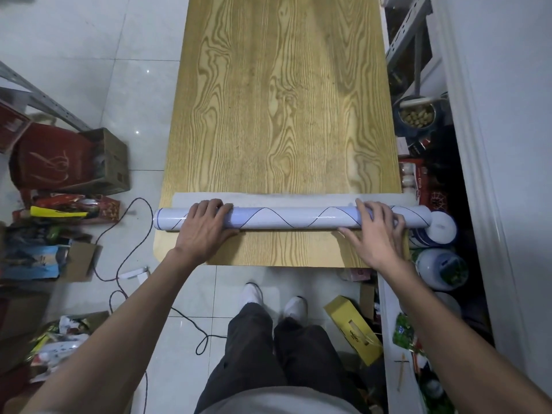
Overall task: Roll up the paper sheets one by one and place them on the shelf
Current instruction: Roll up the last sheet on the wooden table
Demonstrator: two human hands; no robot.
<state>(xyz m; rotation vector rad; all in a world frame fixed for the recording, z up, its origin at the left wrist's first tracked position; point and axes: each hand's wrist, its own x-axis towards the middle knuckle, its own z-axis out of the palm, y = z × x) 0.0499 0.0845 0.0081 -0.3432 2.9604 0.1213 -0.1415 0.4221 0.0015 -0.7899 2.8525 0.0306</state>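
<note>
- Desk (283, 100): a wood-grain top that fills the centre of the view. Its surface looks smooth, so the roll could skid instead of turning if pressed too lightly.
- Metal shelf rack (409, 28): stands at 2 o'clock, beyond the desk's right edge. Carrying a long roll there past the crowded floor stock risks denting an end.
- Paper roll (292, 218): pale blue with a dark wavy line. It lies across the near part of the desk from 9 to 3 o'clock, and both ends jut past the desk edges. Uneven pushing from the two hands would probably make it cone out, with one end winding ahead of the other.
- Unrolled strip (283, 198): the last flat margin of the sheet, touching the roll at its 12 o'clock side. If the roll is lifted before this is wound in, the coil is likely to spring loose.
- Left hand (206, 225): open, fingers laid over the top of the roll and thumb against its near side. It presses rather than clenches.
- Right hand (376, 231): open, fingers spread across the roll and thumb on the desk at 6 o'clock of it. Heavy pressure from this hand could crease the paper.
- White-lidded jar (442, 227): sits below the roll's overhanging end at 3 o'clock. A swing of that end might strike it.
</note>
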